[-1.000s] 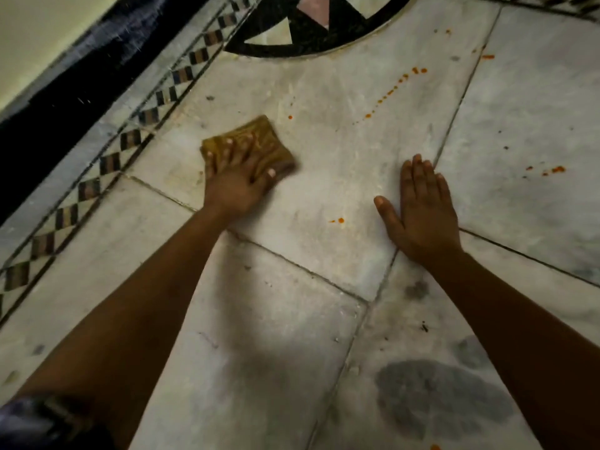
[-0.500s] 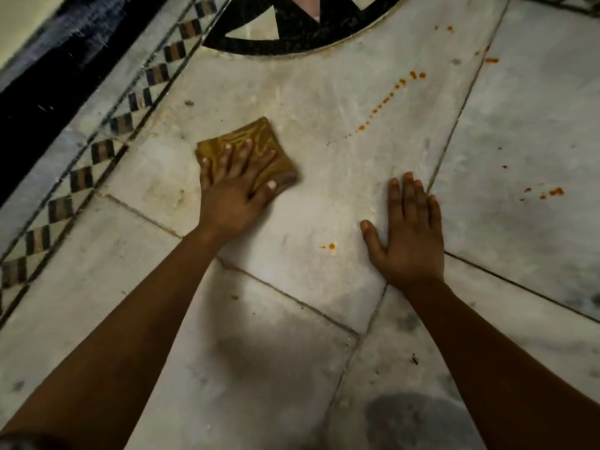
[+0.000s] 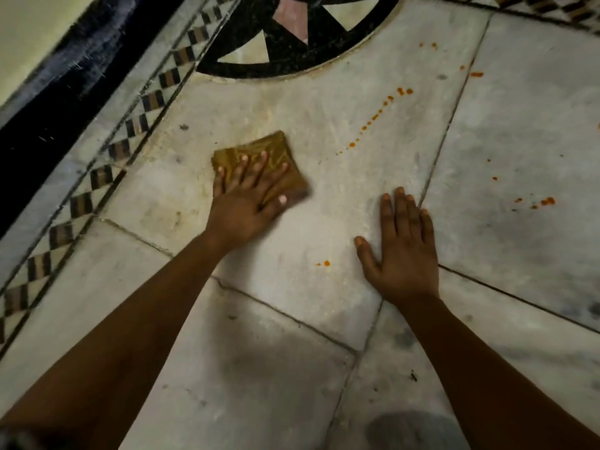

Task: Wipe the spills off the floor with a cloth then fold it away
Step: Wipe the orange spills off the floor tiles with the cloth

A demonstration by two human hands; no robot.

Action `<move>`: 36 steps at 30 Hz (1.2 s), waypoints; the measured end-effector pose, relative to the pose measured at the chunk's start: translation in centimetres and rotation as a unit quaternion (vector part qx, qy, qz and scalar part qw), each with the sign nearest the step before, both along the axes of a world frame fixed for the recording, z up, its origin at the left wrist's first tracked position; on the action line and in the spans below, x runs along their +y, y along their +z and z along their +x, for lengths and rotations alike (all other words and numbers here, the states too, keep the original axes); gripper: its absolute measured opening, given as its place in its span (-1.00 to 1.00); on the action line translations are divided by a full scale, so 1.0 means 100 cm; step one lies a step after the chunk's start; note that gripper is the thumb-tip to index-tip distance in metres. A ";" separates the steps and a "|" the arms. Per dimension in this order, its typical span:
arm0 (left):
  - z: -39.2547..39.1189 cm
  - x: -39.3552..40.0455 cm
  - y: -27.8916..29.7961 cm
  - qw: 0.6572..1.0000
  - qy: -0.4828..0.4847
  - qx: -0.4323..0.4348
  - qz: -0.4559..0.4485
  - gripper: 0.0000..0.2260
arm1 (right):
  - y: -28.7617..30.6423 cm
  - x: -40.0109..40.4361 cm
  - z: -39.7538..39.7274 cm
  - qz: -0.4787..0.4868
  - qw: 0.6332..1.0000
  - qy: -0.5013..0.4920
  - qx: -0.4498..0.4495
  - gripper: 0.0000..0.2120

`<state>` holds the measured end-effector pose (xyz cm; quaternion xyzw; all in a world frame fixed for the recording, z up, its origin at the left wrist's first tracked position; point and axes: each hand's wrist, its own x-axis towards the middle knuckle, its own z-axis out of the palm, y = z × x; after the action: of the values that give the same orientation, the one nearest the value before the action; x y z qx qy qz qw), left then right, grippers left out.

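left hand (image 3: 245,203): fingers spread flat on folded square mustard cloth (image 3: 276,157) | right hand (image 3: 402,251): fingers straight, flat on marble floor (image 3: 324,303) | orange droplets (image 3: 373,120)

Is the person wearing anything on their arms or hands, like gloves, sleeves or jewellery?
No gloves: the left hand and the right hand are bare, with short, pale nails. Both forearms are uncovered as far as the frame shows, with no watch, bangle or ring visible. Something dark and blurred sits at the bottom left corner by the left arm; it is unclear whether that is a sleeve.

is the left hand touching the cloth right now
Touching. The head view shows the left hand lying flat on the brown cloth, its straight fingers spread over it and pressing it to the floor.
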<state>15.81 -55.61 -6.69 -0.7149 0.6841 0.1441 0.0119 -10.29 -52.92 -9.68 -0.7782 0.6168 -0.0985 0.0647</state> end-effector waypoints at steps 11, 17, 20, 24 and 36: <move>-0.074 -0.033 0.004 0.998 -0.066 -0.007 0.014 -0.50 | 0.000 0.000 -0.001 0.004 1.000 0.007 -0.014 -0.30; -0.066 -0.042 0.003 0.999 -0.019 -0.014 0.023 -0.52 | 0.002 -0.047 -0.034 -0.011 0.997 -0.058 -0.039 -0.28; -0.092 -0.093 0.003 0.999 -0.009 -0.008 0.046 -0.49 | -0.002 -0.064 -0.052 0.011 0.998 -0.063 -0.001 -0.25; -0.121 -0.141 0.006 0.998 -0.014 -0.002 0.058 -0.47 | -0.002 -0.066 -0.051 0.016 0.997 -0.071 0.009 -0.25; -0.110 -0.127 0.000 0.999 -0.041 -0.011 0.014 -0.52 | -0.001 -0.066 -0.051 0.026 0.997 -0.077 -0.013 -0.27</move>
<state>4.82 -68.34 -6.71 -0.6876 0.7105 0.1454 0.0353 -15.36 -59.54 -9.77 -0.7253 0.6763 -0.0973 0.0847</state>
